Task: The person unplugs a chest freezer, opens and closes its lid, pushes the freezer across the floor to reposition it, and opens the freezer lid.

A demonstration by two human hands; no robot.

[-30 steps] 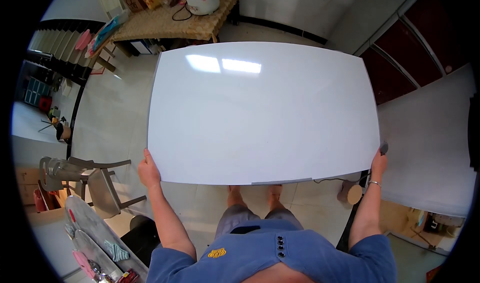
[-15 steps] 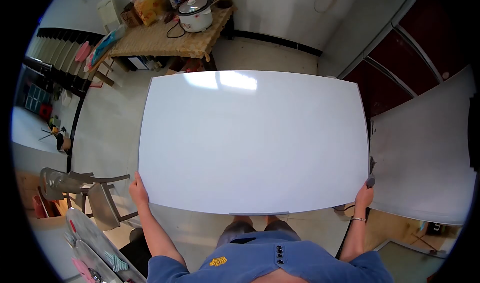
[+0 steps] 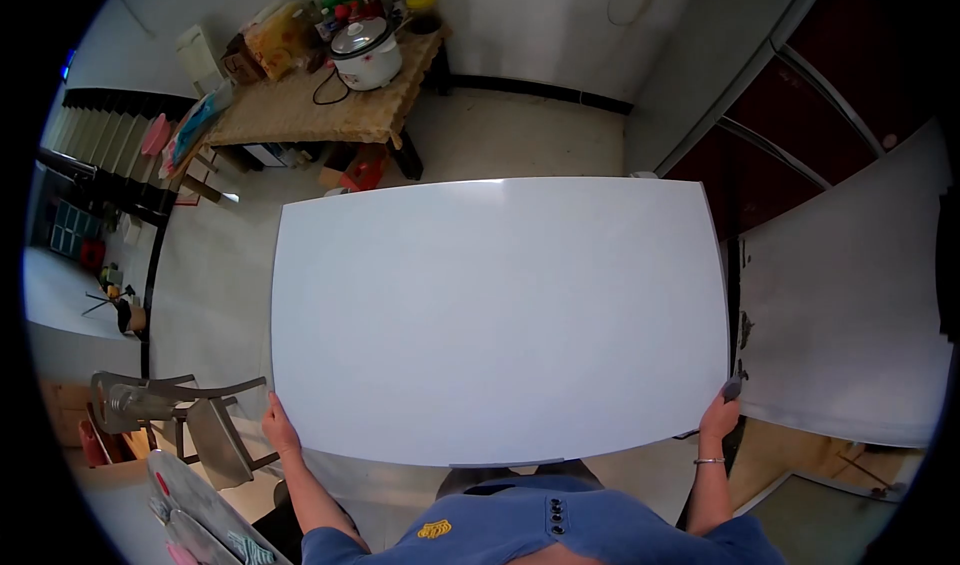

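Note:
A large white board [image 3: 500,315] spans the middle of the view, its near edge close to my waist. My left hand [image 3: 280,427] grips the board's left edge near the front corner, thumb along the side and the other fingers hidden beneath. On the right edge, near the other front corner, my right hand [image 3: 719,415] holds the board in the same way. A small dark grey piece [image 3: 734,385] shows just above my right hand. Part of the near edge has a grey strip [image 3: 505,464].
A cloth-covered table [image 3: 300,110] with a rice cooker [image 3: 366,55] stands at the back left. A metal chair [image 3: 215,435] is left of my left hand. Dark red cabinet doors [image 3: 780,115] and a white panel [image 3: 850,295] are at the right. An ironing-board-like surface [image 3: 200,505] is lower left.
The board and both my hands sit lower in the view, slightly further left. More floor and table show beyond the board, and the light reflection has shrunk to its far edge.

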